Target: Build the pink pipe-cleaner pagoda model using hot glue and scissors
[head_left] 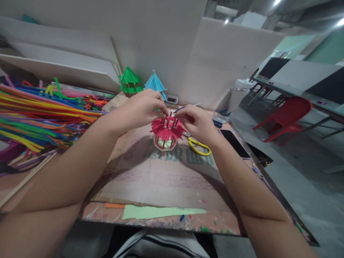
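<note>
A small model pavilion (pixel 166 133) with a red fringed pipe-cleaner roof, brown stick posts and a pale base stands on a cardboard sheet (pixel 166 179) at the table's middle. My left hand (pixel 143 107) pinches the top of the roof from the left, fingers closed on the red strands. My right hand (pixel 197 123) pinches the roof's right side, fingers closed on it too. A thin blue strand (pixel 179 108) pokes up between the two hands.
A heap of coloured pipe cleaners (pixel 40 114) lies at the left, wooden sticks (pixel 27 177) in front of it. Green (pixel 130 81) and blue (pixel 155 83) finished pavilions stand at the back. Yellow-handled scissors (pixel 199 147), a phone (pixel 235 143), a clear jar (pixel 231 102), a red chair (pixel 288 116).
</note>
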The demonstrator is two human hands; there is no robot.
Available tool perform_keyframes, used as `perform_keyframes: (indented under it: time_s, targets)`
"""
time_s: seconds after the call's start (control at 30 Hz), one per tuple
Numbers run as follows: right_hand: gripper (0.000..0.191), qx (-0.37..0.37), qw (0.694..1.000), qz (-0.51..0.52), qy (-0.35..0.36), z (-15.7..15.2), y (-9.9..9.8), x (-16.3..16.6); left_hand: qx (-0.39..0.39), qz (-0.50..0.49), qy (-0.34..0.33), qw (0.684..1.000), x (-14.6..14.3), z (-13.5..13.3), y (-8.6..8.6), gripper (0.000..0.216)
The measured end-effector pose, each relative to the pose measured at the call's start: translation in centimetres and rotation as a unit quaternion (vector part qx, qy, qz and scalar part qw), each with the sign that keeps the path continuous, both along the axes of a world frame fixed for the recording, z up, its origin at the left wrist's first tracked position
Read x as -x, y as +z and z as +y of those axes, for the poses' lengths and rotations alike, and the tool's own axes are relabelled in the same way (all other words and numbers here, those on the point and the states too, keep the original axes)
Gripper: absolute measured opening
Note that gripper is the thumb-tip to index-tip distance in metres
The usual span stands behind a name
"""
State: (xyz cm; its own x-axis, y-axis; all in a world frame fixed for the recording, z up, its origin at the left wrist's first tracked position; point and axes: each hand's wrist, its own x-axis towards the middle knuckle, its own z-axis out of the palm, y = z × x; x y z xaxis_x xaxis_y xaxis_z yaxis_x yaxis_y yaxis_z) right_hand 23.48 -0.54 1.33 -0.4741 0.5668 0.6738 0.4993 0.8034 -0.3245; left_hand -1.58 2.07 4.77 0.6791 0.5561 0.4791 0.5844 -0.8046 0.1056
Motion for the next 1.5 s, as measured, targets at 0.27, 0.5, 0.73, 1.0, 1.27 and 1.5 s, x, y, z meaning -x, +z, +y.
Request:
perform_keyframes:
  time_s: [0.27, 0.5, 0.73, 1.0, 1.27, 1.5]
  targets:
    - [0.022, 0.021, 1.000, -0.010, 0.014, 0.2, -0.2, 0.1, -0.005, 0.020, 0.002, 1.000, -0.1, -0.1, 0.0, 0.021]
    - [0.023, 0.023, 1.000, -0.014, 0.004, 0.2, -0.2, 0.0, -0.002, 0.044, 0.013, 0.999, 0.0, 0.0, -0.2, 0.024]
    - [0.026, 0.023, 1.000, -0.010, 0.011, 0.1, -0.3, 0.2, 0.006, 0.050, 0.029, 0.998, -0.1, 0.0, -0.1, 0.023]
    - [0.026, 0.020, 1.000, 0.001, 0.015, 0.0, -0.2, 0.1, 0.003, 0.062, 0.021, 0.998, 0.2, 0.5, -0.1, 0.026]
    - [0.024, 0.020, 1.000, -0.005, 0.013, 0.2, -0.4, 0.0, 0.030, 0.002, 0.027, 0.999, -0.3, -0.5, 0.2, 0.032]
    - [0.023, 0.008, 1.000, 0.010, 0.003, 0.0, -0.1, 0.0, 0.045, -0.123, 0.135, 0.982, 0.4, -0.5, 0.0, 0.019]
